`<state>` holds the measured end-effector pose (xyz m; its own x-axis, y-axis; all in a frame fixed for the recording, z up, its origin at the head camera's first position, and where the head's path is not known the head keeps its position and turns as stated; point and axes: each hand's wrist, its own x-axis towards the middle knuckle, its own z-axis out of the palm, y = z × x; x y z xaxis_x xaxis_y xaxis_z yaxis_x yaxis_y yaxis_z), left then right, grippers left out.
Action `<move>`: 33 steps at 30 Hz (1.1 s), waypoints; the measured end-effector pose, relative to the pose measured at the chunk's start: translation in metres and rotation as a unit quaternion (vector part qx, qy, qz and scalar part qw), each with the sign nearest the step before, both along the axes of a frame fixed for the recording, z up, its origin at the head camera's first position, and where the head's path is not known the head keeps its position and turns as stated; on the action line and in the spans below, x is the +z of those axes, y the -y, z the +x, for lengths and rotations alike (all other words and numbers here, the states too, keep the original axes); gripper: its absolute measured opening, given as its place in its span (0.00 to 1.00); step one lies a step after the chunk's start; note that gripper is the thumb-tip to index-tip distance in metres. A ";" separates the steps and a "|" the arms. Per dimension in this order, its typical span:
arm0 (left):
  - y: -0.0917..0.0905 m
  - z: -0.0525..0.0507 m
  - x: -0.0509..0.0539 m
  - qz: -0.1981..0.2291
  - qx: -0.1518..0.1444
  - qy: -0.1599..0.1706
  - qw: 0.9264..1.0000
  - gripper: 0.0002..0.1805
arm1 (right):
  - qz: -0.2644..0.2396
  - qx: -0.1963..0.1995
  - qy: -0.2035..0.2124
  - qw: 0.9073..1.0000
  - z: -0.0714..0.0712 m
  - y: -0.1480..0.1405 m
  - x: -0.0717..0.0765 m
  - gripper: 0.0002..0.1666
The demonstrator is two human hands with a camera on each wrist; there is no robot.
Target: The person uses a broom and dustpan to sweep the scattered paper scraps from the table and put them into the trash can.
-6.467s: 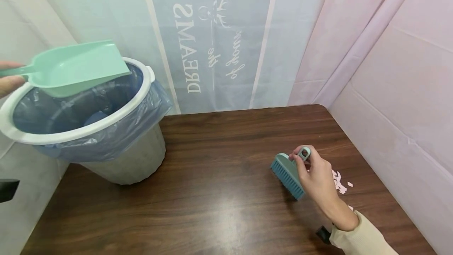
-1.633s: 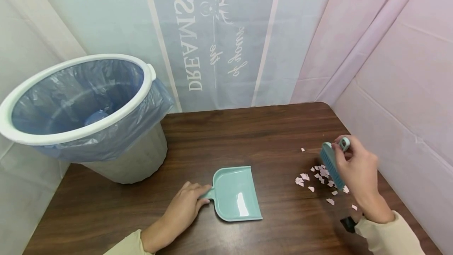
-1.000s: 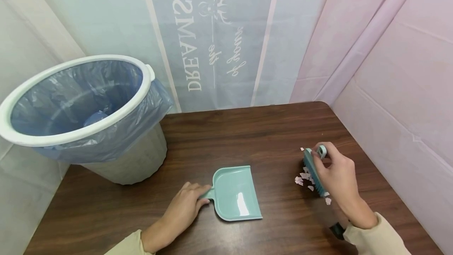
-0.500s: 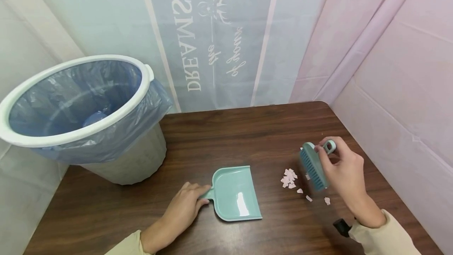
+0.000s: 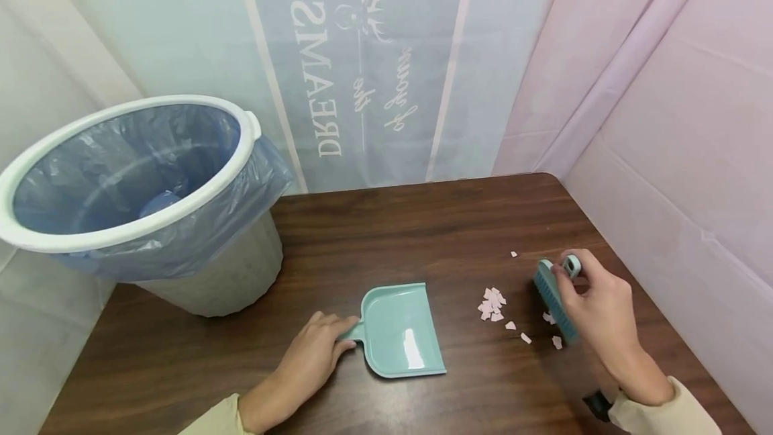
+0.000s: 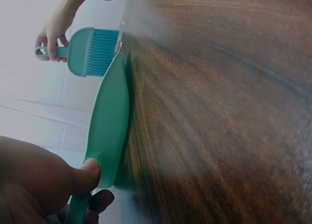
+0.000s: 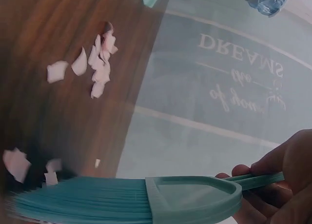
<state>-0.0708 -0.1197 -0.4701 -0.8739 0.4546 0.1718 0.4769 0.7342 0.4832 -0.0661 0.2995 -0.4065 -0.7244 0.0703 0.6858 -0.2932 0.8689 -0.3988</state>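
My left hand (image 5: 314, 351) grips the short handle of a mint-green dustpan (image 5: 398, 327), which lies on the table with its flat edge facing right. In the left wrist view, the thumb (image 6: 87, 175) presses on top of that handle. My right hand (image 5: 604, 314) pinches the handle of a teal hand brush (image 5: 554, 301), its bristles down at the table. Left of the brush lies a small heap of white paper scraps (image 5: 492, 304). Several stray scraps lie close to the bristles, seen in the right wrist view as pale pieces (image 7: 17, 164). One lone scrap (image 5: 514, 254) sits farther back.
A grey bin (image 5: 211, 287) with a white rim and blue plastic liner (image 5: 241, 200) stands at the left of the brown wooden table (image 5: 374, 233). Cloth-covered walls (image 5: 374, 86) close off the back and right sides.
The dustpan came down from over the bin to the table. The brush swept scraps leftward into a heap, then moved back right, behind a few strays. The left hand has lately stayed still.
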 end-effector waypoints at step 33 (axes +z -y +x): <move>0.000 0.000 0.001 0.003 -0.003 -0.003 1.000 0.20 | -0.076 0.059 -0.034 0.995 -0.047 0.014 0.001 0.09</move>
<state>-0.0710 -0.1197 -0.4690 -0.8705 0.4586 0.1788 0.4835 0.7287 0.4850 -0.1128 0.2851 -0.4055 -0.6864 0.0932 0.7212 -0.4207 0.7580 -0.4984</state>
